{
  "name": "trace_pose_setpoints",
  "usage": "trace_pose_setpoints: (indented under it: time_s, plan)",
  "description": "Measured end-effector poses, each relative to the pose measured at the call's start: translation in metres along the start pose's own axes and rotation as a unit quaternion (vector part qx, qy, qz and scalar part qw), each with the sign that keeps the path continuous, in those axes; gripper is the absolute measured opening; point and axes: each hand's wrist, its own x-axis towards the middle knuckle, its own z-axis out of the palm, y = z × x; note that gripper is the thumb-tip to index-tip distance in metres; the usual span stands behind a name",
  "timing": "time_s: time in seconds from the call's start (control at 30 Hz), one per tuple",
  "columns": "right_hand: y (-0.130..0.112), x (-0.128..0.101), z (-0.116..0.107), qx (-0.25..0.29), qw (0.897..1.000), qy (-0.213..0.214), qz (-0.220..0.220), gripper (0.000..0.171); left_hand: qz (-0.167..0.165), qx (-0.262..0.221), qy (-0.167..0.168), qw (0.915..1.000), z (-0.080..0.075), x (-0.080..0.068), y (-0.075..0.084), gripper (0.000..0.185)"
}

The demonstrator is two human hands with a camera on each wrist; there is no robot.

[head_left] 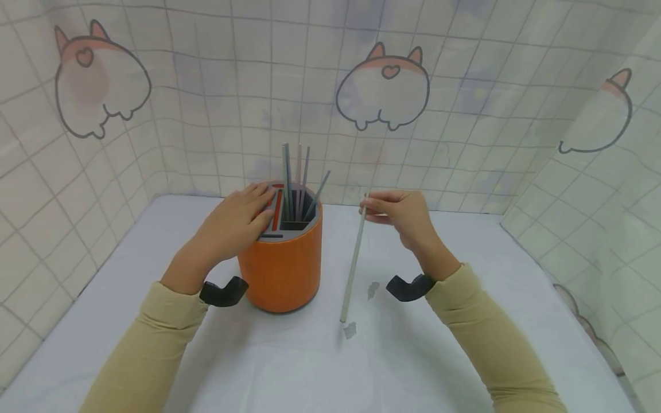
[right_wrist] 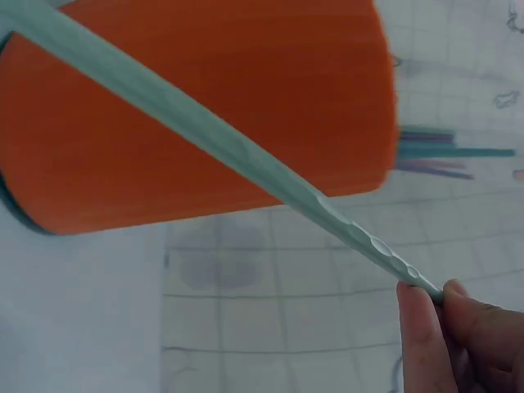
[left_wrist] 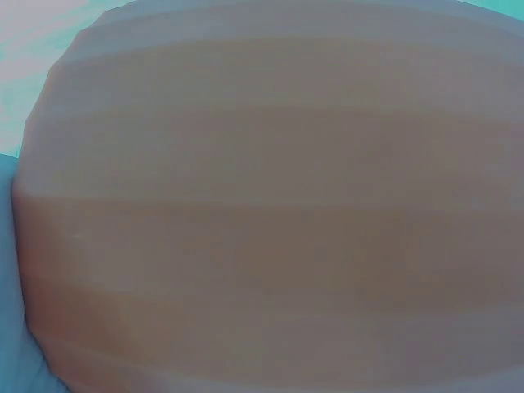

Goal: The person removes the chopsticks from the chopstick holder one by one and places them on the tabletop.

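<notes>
A round orange desk organizer [head_left: 284, 275] with a grey slotted top stands on the white table. My left hand [head_left: 232, 221] rests on the left side of its top, fingers extended over the rim. The organizer's side [left_wrist: 270, 246] fills nearly all of the left wrist view. To its right, my right hand [head_left: 410, 218] pinches a long pale green straw [head_left: 353, 269] near the upper end, between thumb and fingers. The straw slants down toward me, its lower end close over the table. In the right wrist view, the straw [right_wrist: 246, 160] has a wavy section near the fingertips.
Several thin coloured straws [head_left: 287, 183] stand in the organizer's rear compartment, one leaning right. Two small grey patches [head_left: 350, 330] mark the white tabletop [head_left: 289, 367]. A checked curtain with cartoon animals [head_left: 382, 92] encloses the table at the back and sides.
</notes>
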Motion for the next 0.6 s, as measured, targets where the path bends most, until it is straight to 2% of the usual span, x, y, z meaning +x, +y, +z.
trace_pose_setpoints:
  time_s: [0.1,0.27,0.43,0.6]
  plan:
    - [0.026,0.006,0.005,-0.024,0.997,-0.011,0.074,0.034,-0.001,0.001,0.0,1.0,0.0,0.0,0.0,0.056]
    - [0.064,0.011,0.01,-0.026,0.987,-0.004,0.162,0.034,0.002,-0.005,0.002,1.0,0.001,0.002,0.0,0.056]
    - [0.09,0.01,0.015,-0.016,0.978,-0.003,0.206,0.033,0.001,0.0,0.002,1.0,0.001,0.001,0.0,0.056]
    - [0.118,0.012,0.016,0.003,0.975,-0.02,0.221,0.032,-0.003,0.0,0.0,1.0,0.0,0.0,0.001,0.057]
